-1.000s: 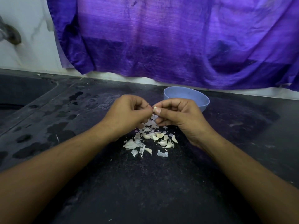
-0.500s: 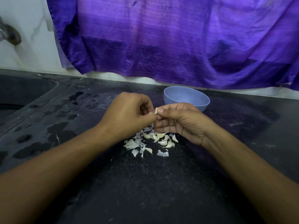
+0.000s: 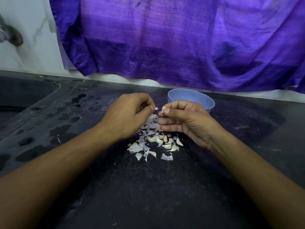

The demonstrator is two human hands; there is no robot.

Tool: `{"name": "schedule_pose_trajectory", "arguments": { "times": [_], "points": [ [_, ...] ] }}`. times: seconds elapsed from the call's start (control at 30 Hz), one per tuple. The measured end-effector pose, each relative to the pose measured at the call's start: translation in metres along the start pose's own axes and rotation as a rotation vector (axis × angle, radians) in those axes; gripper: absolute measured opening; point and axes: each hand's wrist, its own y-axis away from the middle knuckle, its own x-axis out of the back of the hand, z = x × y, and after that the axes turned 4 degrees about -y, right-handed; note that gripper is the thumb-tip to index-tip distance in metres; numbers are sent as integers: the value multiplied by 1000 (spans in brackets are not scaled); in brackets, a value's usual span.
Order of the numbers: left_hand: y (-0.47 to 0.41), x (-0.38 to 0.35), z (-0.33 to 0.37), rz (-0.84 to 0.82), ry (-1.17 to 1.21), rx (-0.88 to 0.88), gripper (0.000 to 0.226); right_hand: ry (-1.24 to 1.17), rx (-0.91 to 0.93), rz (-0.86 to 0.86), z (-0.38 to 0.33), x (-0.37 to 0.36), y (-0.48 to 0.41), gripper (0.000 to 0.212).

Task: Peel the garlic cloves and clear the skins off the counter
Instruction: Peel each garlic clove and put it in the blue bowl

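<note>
A garlic clove (image 3: 162, 110) is pinched between thumb and forefinger of the right hand (image 3: 183, 123), raised above the table (image 3: 148, 195). Just beside it, the left hand (image 3: 128, 116) has its fingers curled, pinching a scrap of skin (image 3: 156, 108). Loose skins and cloves (image 3: 153, 141) lie beneath, with a blue bowl (image 3: 198, 98) behind.

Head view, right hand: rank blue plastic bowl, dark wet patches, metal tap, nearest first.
1. Blue plastic bowl, just behind the right hand.
2. Dark wet patches, to the left.
3. Metal tap, far left, up high.
</note>
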Motion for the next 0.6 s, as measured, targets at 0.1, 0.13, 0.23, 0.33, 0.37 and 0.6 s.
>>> {"name": "schedule_pose_trajectory", "arguments": {
  "times": [0.1,0.13,0.23,0.33,0.37,0.6],
  "points": [
    [1,-2,-1,-24,-19,4,13,-11,22,16,-1,2,-1,15],
    [1,-3,-1,-26,-21,9,12,-8,25,16,-1,2,-1,17],
    [0,-2,-3,-9,-28,30,10,6,27,12,-1,2,-1,18],
    [0,-1,-3,5,-8,84,11,33,37,8,-1,2,1,15],
    [-1,-2,-2,5,-5,101,12,43,43,8,-1,2,2,15],
    [0,-3,0,-92,216,236,11,189,161,13,4,1,0,18]
  ]
}}
